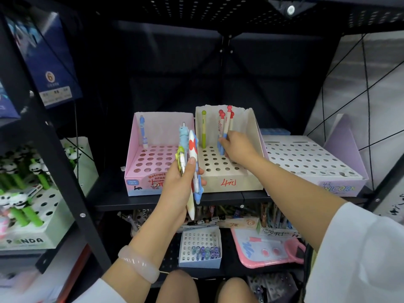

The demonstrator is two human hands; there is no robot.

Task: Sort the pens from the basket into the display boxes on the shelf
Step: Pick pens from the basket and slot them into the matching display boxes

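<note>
The left hand (182, 184) holds a bunch of pens (189, 162) upright, its fingers (192, 169) curled tight around them, in front of the pink box (153, 158). The right hand (237, 147) reaches into the white box (227, 162), its fingers pinching a red-topped pen (229, 121) standing in a hole. A green pen (203, 130) stands there too. A blue pen (143, 132) stands in the pink box. A purple box (314, 165) sits just beside, all on the shelf (218, 199).

The boxes (229, 171) look like matt card, the cream one torn rough along its top edge. The shelf (131, 200) is matt black metal. The pens (193, 162) are glossy plastic.
</note>
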